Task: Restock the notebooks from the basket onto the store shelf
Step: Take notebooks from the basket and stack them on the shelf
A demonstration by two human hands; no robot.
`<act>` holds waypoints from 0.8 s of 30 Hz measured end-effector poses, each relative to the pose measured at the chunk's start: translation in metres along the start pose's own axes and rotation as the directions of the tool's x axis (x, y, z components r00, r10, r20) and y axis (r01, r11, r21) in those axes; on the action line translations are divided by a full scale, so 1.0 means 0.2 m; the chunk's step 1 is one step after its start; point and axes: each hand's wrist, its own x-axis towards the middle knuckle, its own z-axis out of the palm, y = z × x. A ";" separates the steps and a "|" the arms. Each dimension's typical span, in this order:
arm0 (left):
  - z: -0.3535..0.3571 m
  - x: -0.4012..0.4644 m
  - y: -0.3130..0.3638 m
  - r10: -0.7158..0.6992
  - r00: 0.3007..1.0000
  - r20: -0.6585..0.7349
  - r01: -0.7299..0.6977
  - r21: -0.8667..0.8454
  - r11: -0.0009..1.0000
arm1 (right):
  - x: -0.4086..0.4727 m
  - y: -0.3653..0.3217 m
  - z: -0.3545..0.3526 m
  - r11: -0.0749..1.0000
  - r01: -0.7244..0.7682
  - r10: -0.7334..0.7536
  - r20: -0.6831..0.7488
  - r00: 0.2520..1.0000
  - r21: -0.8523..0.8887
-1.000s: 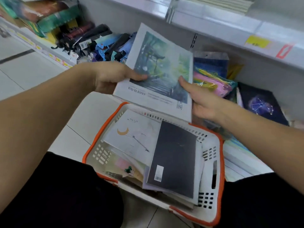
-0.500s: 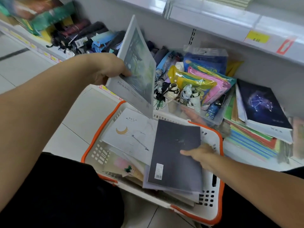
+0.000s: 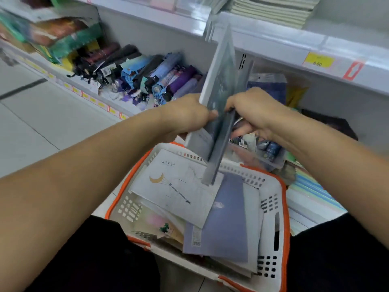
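A white basket with an orange rim (image 3: pixel 282 209) sits between my knees and holds several notebooks: a white one with a moon drawing (image 3: pixel 174 186) lies on top, a blue-purple one (image 3: pixel 225 220) beside it. My left hand (image 3: pixel 185 116) grips a white landscape-cover notebook (image 3: pixel 219 81), held upright on edge above the basket. My right hand (image 3: pixel 252 108) grips a dark grey notebook (image 3: pixel 219 152) pressed against the white one. Both stand in front of the lower shelf (image 3: pixel 315 199).
Folded umbrellas (image 3: pixel 147 79) fill the lower shelf at left. Pouches in a clear box (image 3: pixel 267 150) sit behind my right hand. A dark constellation notebook (image 3: pixel 336 125) and a colourful stack (image 3: pixel 313 186) lie at right. The upper shelf edge carries a yellow price tag (image 3: pixel 317 61).
My right hand has lifted the dark notebook out of the basket and brought it up against the white notebook in my left hand, uncovering a blue-purple notebook below.
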 end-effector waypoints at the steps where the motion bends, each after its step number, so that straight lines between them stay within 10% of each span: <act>1: 0.05 0.00 0.00 0.037 0.999 -0.014 -0.037 -0.006 0.999 | 0.03 0.01 0.03 0.999 0.022 -0.022 -0.002 1.000 0.034; 15: 0.06 0.04 0.02 0.221 0.954 0.203 -0.189 -0.165 0.968 | 0.12 -0.03 -0.03 0.983 0.172 -0.165 -0.085 0.983 0.070; 20: 0.07 0.03 0.02 0.206 0.978 0.043 -0.206 -0.010 0.979 | 0.08 -0.09 -0.02 0.959 0.280 -0.279 -0.043 0.959 0.033; 24: 0.05 0.01 0.05 0.065 0.983 -0.172 -0.125 -0.361 0.924 | 0.10 -0.15 -0.06 0.903 0.414 -0.410 0.060 0.910 -0.117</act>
